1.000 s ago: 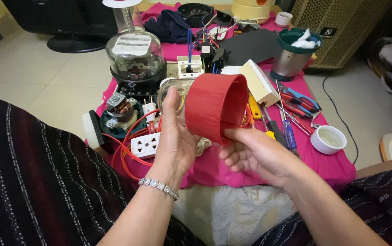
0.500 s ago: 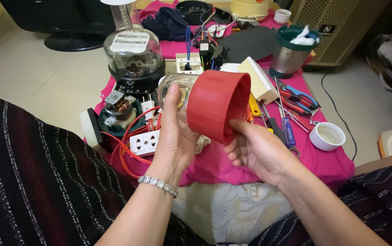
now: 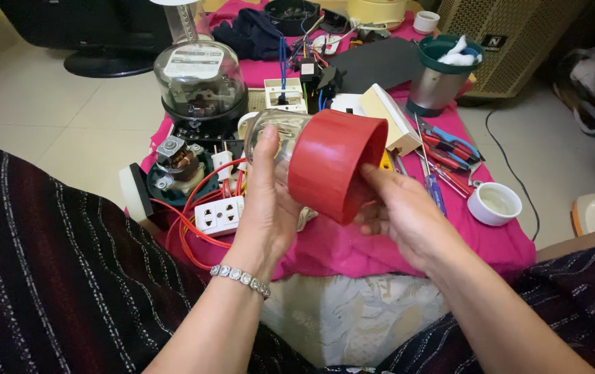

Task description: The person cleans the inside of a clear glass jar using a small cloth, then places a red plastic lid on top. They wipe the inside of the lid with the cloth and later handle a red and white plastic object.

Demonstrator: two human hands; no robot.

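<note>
**Both hands on a red-based blender jar above a crowded pink cloth**

The clear blender jar [image 3: 273, 135] with its red collar [image 3: 335, 166] is held tilted on its side in the air, above the near edge of the pink cloth [image 3: 353, 246], the red open end facing the right. The left hand [image 3: 266, 201] wraps the clear glass part, thumb laid over the top and fingers curled beneath, closed firmly around it; a beaded bracelet [image 3: 240, 278] sits at the wrist. The right hand [image 3: 401, 215] meets the red collar's rim from below and behind, fingers half curled, the thumb pressed on the rim's edge.

Under the jar the cloth is bare only in a narrow strip near its front edge. Just left lie a white socket strip [image 3: 220, 215] and loops of red wire [image 3: 186, 235]; behind stands a glass-domed meter [image 3: 200, 79]. To the right, near the hand, sit screwdrivers [image 3: 434, 188], pliers [image 3: 449, 142] and a small white cup [image 3: 494, 203]. Both forearms rise from the lap.
</note>
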